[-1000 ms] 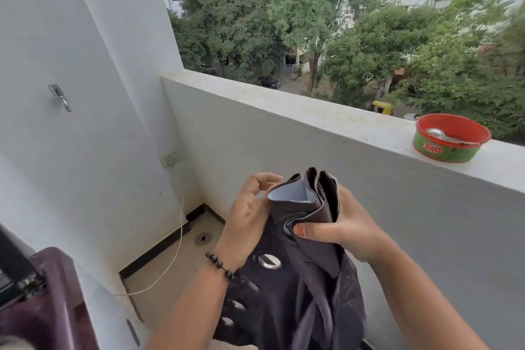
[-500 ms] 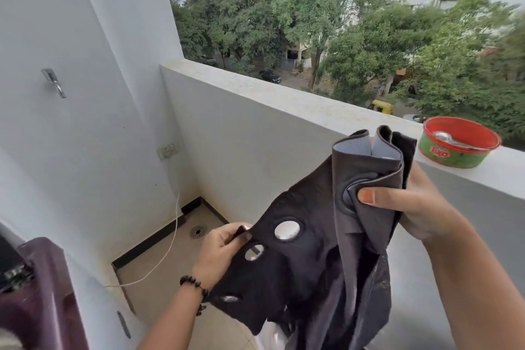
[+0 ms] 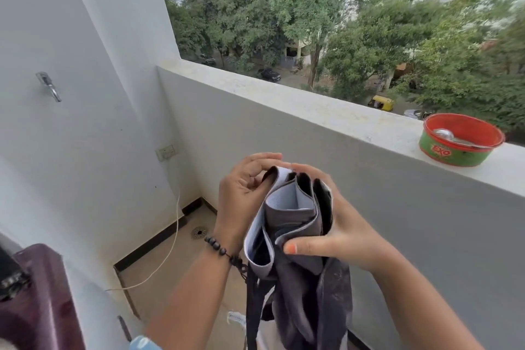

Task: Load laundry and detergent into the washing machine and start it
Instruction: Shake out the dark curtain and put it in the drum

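Both hands are up at chest height on the dark cloth (image 3: 295,239): the right hand (image 3: 338,224) grips its gathered folds with thumb across the front, and the left hand (image 3: 241,193), beaded bracelet (image 3: 224,251) at the wrist, pinches the top edge, the rest hanging down between the arms. At lower left sits a maroon corner, probably the washer (image 3: 37,301). Farther off, a red-and-green tub (image 3: 460,140) holding a spoon (image 3: 446,135) rests on the ledge (image 3: 326,111).
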A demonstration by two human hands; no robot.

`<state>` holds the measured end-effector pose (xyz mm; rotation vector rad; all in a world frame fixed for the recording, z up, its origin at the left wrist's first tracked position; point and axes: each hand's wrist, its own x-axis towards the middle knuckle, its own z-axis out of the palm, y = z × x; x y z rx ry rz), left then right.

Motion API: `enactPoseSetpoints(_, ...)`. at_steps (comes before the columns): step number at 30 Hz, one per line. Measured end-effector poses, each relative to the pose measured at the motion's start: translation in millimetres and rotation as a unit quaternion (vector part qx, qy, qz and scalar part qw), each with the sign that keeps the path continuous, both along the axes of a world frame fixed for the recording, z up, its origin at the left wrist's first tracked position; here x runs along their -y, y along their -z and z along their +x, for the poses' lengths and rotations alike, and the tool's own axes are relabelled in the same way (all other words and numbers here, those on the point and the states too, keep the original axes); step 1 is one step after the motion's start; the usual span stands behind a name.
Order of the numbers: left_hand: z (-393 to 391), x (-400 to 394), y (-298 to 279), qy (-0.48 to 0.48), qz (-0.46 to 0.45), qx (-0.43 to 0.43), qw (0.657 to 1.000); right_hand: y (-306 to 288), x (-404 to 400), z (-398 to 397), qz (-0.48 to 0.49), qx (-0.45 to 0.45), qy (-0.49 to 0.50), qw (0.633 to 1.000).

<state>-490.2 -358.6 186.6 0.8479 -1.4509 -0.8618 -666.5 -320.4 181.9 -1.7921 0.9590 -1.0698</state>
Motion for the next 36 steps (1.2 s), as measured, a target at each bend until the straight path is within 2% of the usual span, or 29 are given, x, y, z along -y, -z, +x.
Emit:
enactPoseSetpoints(3,3.0,1.4,-2.1,0.038,0.02,0.0,0.999,5.7,1.8,4.9,-0.018,-0.015,0.061,0.998)
enactPoseSetpoints(6,-2.0,-3.6,-0.4,0.046,0.041,0.031,0.998,10.5,6.1,4.7,0.007,0.013,0.088,0.996)
enactPoseSetpoints(9,-2.1,-7.8,1.3,0.071,0.066,0.036,0.995,16.6,10.1,2.1,0.025,0.068,0.1,0.992)
enactPoseSetpoints(14,27.9,-22.0,32.5,0.143,0.15,0.063,0.976,17.4,18.3,-15.4,0.084,0.231,0.12,0.962)
enactPoseSetpoints(17,28.1,-44.4,61.9,0.197,0.172,0.159,0.952,13.1,21.9,-23.9,0.095,0.269,0.114,0.952)
enactPoseSetpoints(19,28.5,-52.9,89.5,0.138,0.183,0.267,0.936,11.5,24.0,-27.4,0.095,0.272,0.111,0.951)
enactPoseSetpoints(21,39.4,-50.5,109.0,0.031,0.204,0.332,0.921,8.3,25.7,-33.2,0.093,0.272,0.108,0.952)
enactPoseSetpoints(24,67.8,-35.5,113.1,-0.091,0.218,0.309,0.921,2.1,26.3,-48.9,0.091,0.26,0.101,0.956)
enactPoseSetpoints(26,80.3,-27.4,93.0,-0.116,0.199,0.283,0.931,0.0,25.6,-59.6,0.1,0.253,0.079,0.959)
enactPoseSetpoints(31,78.4,-12.4,28.0,-0.066,0.138,0.229,0.961,-1.6,25.8,-62.4,0.121,0.202,-0.025,0.972)
enactPoseSetpoints(36,36.8,-8.7,-17.7,0.015,0.098,0.194,0.976,1.7,24.0,-40.4,0.124,0.153,-0.049,0.979)
